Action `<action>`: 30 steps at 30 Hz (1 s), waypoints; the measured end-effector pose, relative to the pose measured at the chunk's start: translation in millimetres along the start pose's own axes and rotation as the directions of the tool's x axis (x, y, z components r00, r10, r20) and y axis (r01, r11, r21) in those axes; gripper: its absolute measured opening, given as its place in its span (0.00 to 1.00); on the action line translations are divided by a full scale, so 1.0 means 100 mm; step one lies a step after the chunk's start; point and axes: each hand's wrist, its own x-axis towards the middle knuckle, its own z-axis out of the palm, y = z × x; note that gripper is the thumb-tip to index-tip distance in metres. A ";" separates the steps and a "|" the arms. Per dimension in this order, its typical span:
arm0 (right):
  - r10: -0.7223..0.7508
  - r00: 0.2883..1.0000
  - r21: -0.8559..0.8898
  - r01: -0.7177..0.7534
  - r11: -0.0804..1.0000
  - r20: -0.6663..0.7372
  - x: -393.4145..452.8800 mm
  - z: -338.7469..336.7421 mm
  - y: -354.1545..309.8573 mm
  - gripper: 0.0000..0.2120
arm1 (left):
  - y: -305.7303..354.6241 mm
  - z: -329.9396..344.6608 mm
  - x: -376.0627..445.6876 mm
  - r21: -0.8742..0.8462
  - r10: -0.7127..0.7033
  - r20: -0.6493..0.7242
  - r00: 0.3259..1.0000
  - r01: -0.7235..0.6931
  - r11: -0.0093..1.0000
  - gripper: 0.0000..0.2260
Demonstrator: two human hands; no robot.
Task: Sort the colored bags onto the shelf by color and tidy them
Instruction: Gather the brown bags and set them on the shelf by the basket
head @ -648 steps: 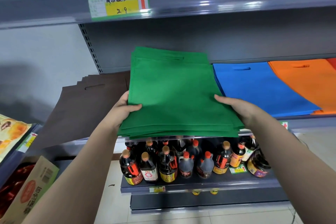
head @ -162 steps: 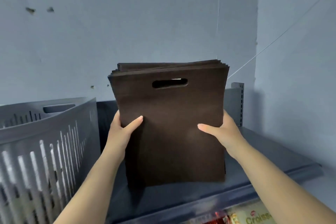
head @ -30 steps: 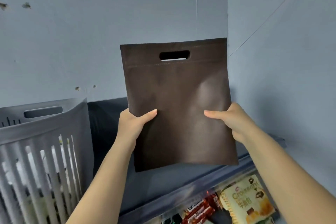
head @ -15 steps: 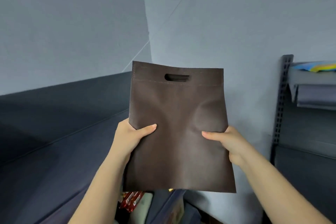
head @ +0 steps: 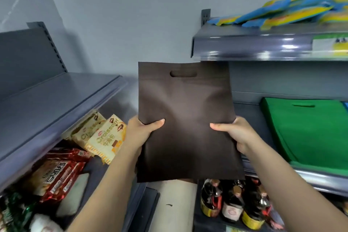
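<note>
Fingers (head: 158, 123) grip brown bag (head: 185, 118), upright, handle up

Upright brown bag (head: 185, 118) between left hand (head: 140, 133) and right hand (head: 238, 133), beside green bags (head: 308, 133).

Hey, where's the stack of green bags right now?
In the head view, the stack of flat green fabric bags lies on the grey metal shelf at the right, beside the brown bag held up in both hands.

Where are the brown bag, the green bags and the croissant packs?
brown bag (head: 185, 118), head view, middle of its front panel
green bags (head: 308, 133), head view, top bag's face
croissant packs (head: 105, 138), head view, front pack's label
</note>
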 end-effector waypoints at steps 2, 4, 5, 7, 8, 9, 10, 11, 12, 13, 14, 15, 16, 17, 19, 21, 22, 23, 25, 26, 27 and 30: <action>-0.007 0.997 0.009 0.007 1.000 -0.076 0.01 -0.26 0.05 0.15 | -0.06 0.29 0.00 0.056 0.046 -0.020 0.999 -0.045 0.997 0.17; -0.008 0.991 0.006 0.009 1.000 -0.131 0.02 -0.48 0.08 0.16 | -0.10 0.55 0.00 0.100 0.082 -0.021 0.996 -0.079 0.992 0.21; -0.012 0.988 0.005 0.013 1.000 -0.153 0.03 -0.57 0.10 0.16 | -0.10 0.66 0.01 0.121 0.101 -0.017 0.995 -0.098 0.988 0.22; -0.035 0.978 -0.002 0.035 0.999 -0.207 0.05 -0.74 0.11 0.15 | -0.10 0.87 0.05 0.147 0.135 -0.006 0.991 -0.133 0.980 0.20; -0.049 0.970 -0.008 0.048 0.999 -0.237 0.06 -0.81 0.12 0.15 | -0.09 0.97 0.07 0.151 0.145 0.006 0.989 -0.144 0.978 0.20; -0.063 0.961 -0.018 0.061 0.998 -0.270 0.08 -0.86 0.13 0.16 | -0.09 1.05 0.10 0.154 0.148 0.025 0.989 -0.151 0.977 0.19; -0.079 0.950 -0.033 0.072 0.997 -0.303 0.11 -0.91 0.14 0.17 | -0.09 1.14 0.14 0.154 0.143 0.048 0.988 -0.149 0.977 0.19; -0.095 0.938 -0.055 0.081 0.995 -0.334 0.14 -0.95 0.16 0.18 | -0.10 1.20 0.18 0.152 0.131 0.070 0.989 -0.141 0.978 0.19; -0.109 0.926 -0.081 0.085 0.993 -0.362 0.18 -0.99 0.18 0.20 | -0.12 1.27 0.22 0.148 0.119 0.089 0.989 -0.132 0.980 0.19; -0.120 0.913 -0.108 0.084 0.991 -0.391 0.23 -1.02 0.20 0.20 | -0.14 1.33 0.27 0.149 0.110 0.106 0.988 -0.125 0.981 0.19; -0.131 0.901 -0.140 0.079 0.987 -0.414 0.29 -1.06 0.20 0.21 | -0.15 1.39 0.32 0.155 0.106 0.121 0.987 -0.124 0.980 0.20; -0.144 0.889 -0.178 0.072 0.981 -0.434 0.35 -1.09 0.20 0.21 | -0.16 1.45 0.38 0.158 0.101 0.134 0.986 -0.122 0.980 0.20; -0.157 0.877 -0.222 0.060 0.973 -0.454 0.42 -1.11 0.21 0.21 | -0.17 1.50 0.43 0.161 0.093 0.149 0.984 -0.117 0.980 0.20; -0.170 0.864 -0.270 0.041 0.962 -0.474 0.48 -1.14 0.20 0.21 | -0.19 1.56 0.49 0.167 0.084 0.163 0.983 -0.111 0.980 0.19; -0.189 0.843 -0.379 -0.019 0.925 -0.503 0.61 -1.18 0.20 0.22 | -0.23 1.67 0.61 0.191 0.058 0.188 0.980 -0.095 0.977 0.18; -0.201 0.831 -0.483 -0.091 0.871 -0.519 0.71 -1.21 0.21 0.23 | -0.28 1.76 0.73 0.210 0.036 0.211 0.977 -0.081 0.974 0.17; -0.203 0.831 -0.532 -0.128 0.837 -0.518 0.75 -1.22 0.21 0.24 | -0.31 1.81 0.78 0.225 0.025 0.222 0.975 -0.077 0.971 0.17; -0.197 0.835 -0.579 -0.168 0.798 -0.514 0.79 -1.22 0.22 0.25 | -0.35 1.85 0.83 0.246 0.011 0.235 0.972 -0.071 0.967 0.17; -0.163 0.847 -0.637 -0.238 0.733 -0.505 0.82 -1.22 0.25 0.28 | -0.41 1.91 0.90 0.300 -0.029 0.258 0.966 -0.052 0.953 0.16; -0.144 0.852 -0.650 -0.264 0.713 -0.504 0.84 -1.21 0.27 0.29 | -0.45 1.93 0.92 0.327 -0.049 0.267 0.962 -0.043 0.944 0.17; -0.134 0.853 -0.659 -0.281 0.698 -0.505 0.85 -1.21 0.30 0.29 | -0.49 1.95 0.94 0.347 -0.065 0.272 0.960 -0.035 0.937 0.17; -0.165 0.855 -0.711 -0.286 0.642 -0.492 0.89 -1.20 0.32 0.29 | -0.57 1.99 0.99 0.368 -0.091 0.275 0.957 -0.017 0.930 0.17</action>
